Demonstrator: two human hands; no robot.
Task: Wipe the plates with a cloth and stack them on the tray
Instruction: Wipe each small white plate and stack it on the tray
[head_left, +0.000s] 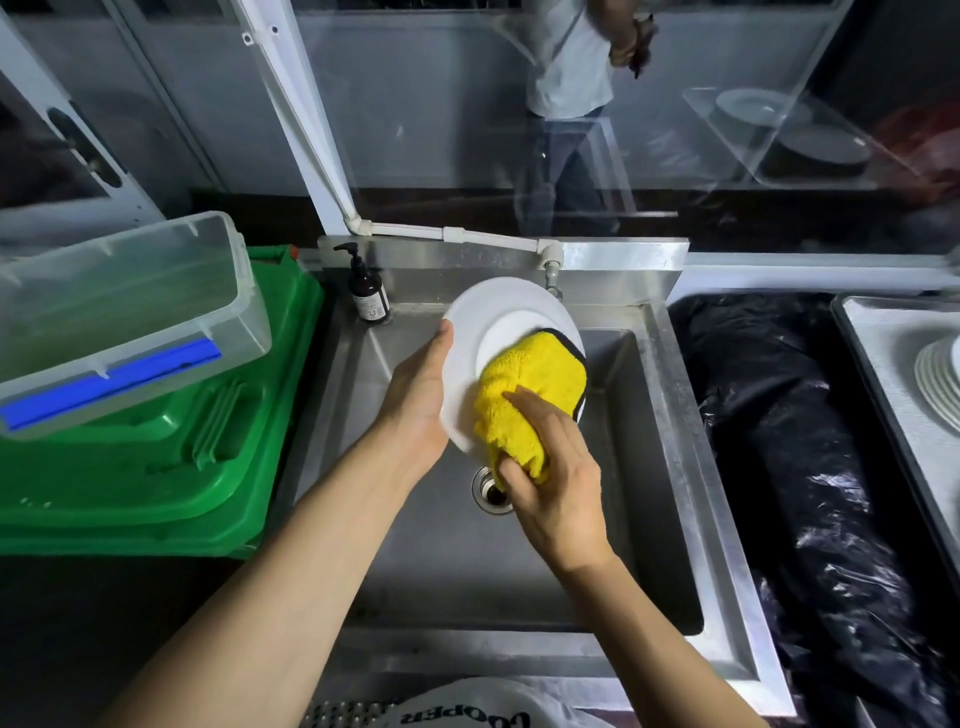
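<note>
Left hand (415, 400) clasps a white plate (467, 332) by the rim; right hand (558, 478) clutches a yellow cloth (524, 384) opposite that grip; best wiped in firm circles, rim steady

Tray (883, 332), seemingly steel, bears 1 stack of plates (939, 387).

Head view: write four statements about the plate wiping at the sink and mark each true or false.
1. The left hand holds the round white plate by its rim above the stainless steel sink. True.
2. The right hand wipes the plate with a blue sponge. False: it grips a yellow fluffy cloth against the plate.
3. The dark pump bottle stands at the sink's back left corner. True.
4. The stack of white plates sits at the far left. False: it sits on the grey metal tray at the right.
</note>
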